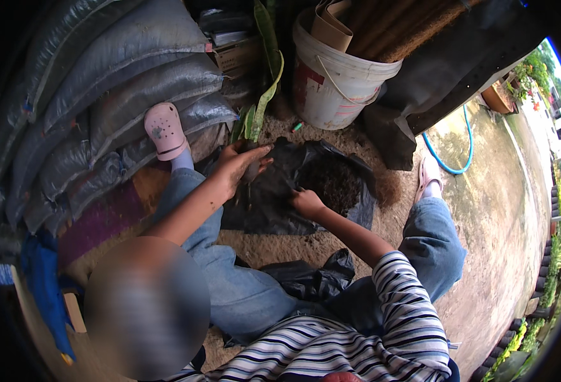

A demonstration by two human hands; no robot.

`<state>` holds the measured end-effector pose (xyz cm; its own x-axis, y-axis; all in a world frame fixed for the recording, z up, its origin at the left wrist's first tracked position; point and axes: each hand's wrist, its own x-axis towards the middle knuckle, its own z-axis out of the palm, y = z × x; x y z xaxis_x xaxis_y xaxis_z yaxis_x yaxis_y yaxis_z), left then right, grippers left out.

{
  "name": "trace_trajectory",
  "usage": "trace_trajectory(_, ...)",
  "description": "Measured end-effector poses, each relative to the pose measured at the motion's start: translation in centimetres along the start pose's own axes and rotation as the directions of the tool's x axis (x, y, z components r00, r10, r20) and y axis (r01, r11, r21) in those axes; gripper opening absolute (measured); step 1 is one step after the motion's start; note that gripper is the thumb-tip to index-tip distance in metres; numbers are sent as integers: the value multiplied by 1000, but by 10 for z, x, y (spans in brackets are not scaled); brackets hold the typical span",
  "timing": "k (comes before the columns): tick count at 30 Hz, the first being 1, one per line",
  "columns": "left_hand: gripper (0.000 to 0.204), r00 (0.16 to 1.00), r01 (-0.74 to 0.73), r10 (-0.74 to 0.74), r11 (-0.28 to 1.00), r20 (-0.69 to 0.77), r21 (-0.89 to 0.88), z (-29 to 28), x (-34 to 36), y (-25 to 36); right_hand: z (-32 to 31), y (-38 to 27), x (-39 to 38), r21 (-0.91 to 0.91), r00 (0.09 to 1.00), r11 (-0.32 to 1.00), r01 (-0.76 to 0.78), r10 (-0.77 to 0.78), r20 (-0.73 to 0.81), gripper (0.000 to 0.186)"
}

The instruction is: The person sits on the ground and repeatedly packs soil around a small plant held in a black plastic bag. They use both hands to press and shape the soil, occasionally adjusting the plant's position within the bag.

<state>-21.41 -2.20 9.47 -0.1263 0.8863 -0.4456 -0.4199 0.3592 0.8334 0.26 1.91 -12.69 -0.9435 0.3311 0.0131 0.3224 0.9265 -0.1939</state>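
My left hand (239, 167) is closed round the base of a snake plant (264, 99), whose long green, yellow-edged leaves rise away from me. Its roots are mostly hidden behind my fingers. My right hand (307, 204) is closed low over a black plastic sheet (255, 216), at the near-left side of a heap of dark soil (339, 186). What its fingers hold, if anything, cannot be made out. Both hands look smudged with soil. The sheet lies on the ground between my outstretched legs.
Stacked filled grey sacks (147, 83) line the left side. Beyond the sheet stands a white bucket (322, 89) holding brown pole-like pieces. Brown fibre (388, 189) lies right of the soil. A crumpled black bag (322, 278) is near my lap; a blue hose (470, 143) curves at right.
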Motion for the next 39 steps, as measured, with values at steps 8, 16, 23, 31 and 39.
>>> trace_trajectory(8, 23, 999, -33, 34, 997, -13, 74, 1, 2, 4, -38, 23, 17, 684, 932, 642, -346, 321, 170, 21)
trace_trajectory(16, 26, 994, -94, 94, 995, 49, -19, 31, 16, 19, -65, 48, 12, 577, 923, -817, 23, 239, 301, 36)
trace_trajectory(23, 28, 987, -135, 139, 990, 80, -50, 57, 29, 21, -124, 35, 11, 584, 869, -798, 152, 389, 306, 26)
trace_trajectory(31, 24, 991, -109, 109, 994, 78, -10, 75, 38, 20, -120, 42, 15, 833, 638, -554, 19, 648, 416, 36)
trace_trajectory(39, 19, 982, -142, 151, 986, 115, -83, 67, 42, 17, -112, 42, 14, 671, 523, -627, 397, 755, 396, 46)
